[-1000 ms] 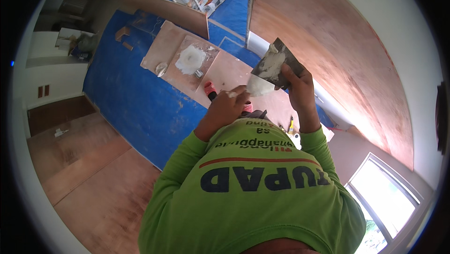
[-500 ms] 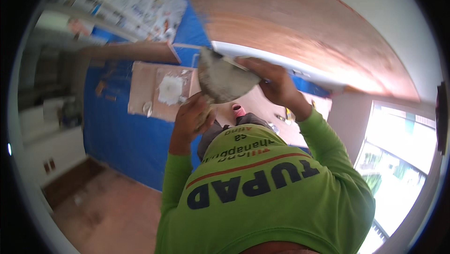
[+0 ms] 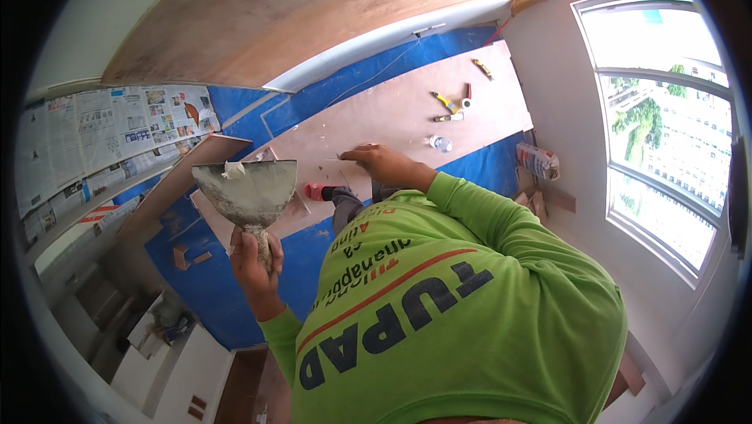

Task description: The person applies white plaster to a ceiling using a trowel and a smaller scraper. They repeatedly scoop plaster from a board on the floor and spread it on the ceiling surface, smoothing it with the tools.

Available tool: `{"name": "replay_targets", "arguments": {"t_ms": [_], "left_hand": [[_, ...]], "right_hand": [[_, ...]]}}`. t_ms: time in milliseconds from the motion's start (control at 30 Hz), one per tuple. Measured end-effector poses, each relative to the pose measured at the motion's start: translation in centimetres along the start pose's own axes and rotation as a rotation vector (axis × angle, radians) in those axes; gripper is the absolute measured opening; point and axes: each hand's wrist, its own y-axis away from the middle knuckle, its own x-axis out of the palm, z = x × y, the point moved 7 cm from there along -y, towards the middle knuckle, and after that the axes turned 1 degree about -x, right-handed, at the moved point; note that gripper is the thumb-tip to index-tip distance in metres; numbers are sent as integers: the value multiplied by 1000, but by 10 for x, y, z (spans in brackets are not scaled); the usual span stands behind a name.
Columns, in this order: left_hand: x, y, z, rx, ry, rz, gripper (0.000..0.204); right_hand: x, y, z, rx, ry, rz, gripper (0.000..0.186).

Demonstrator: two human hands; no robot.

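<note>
1. The fingers of my left hand [image 3: 257, 267] are wrapped around the crusted handle of a wide scraper [image 3: 252, 198].
2. I hold that scraper upright, blade uppermost, in front of the left end of the long wooden board [image 3: 407, 107]. Grey smears cover the blade's face, and a pale lump of paste [image 3: 234, 170] sticks near its top edge.
3. My right hand [image 3: 384, 162] is over the board, near its near long edge, with the fingers pointing left. I cannot tell whether they grip anything.
4. My pink footwear [image 3: 315, 191] shows at the near edge of the board, between my two hands.
5. Towards the board's right end lie a yellow-handled tool [image 3: 445, 101], a white roll [image 3: 466, 103] just beside it, and a pale-bladed tool [image 3: 449, 118] below them.
6. A yellow-and-black tool [image 3: 482, 69] lies closer to the far right corner.
7. A clear jar [image 3: 440, 144] is by the near long edge.
8. Blue sheeting [image 3: 486, 165] covers the floor around the board.
</note>
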Motion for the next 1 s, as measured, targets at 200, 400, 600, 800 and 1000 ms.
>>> {"name": "replay_targets", "arguments": {"t_ms": [200, 400, 600, 800, 1000], "left_hand": [[6, -13, 23, 4, -60, -79, 29], [-8, 0, 39, -14, -138, -307, 24], [-85, 77, 38, 168, -38, -865, 19], [-152, 154, 67, 268, 92, -1263, 23], [-197, 153, 114, 190, 229, -1401, 24]], "right_hand": [[11, 64, -122, 438, -196, -92, 37], [-19, 50, -199, 471, 8, -152, 42], [-53, -45, -202, 451, -25, -80, 43], [-4, -179, -164, 322, 72, 201, 44], [103, -277, -73, 245, 115, 521, 44]]}}
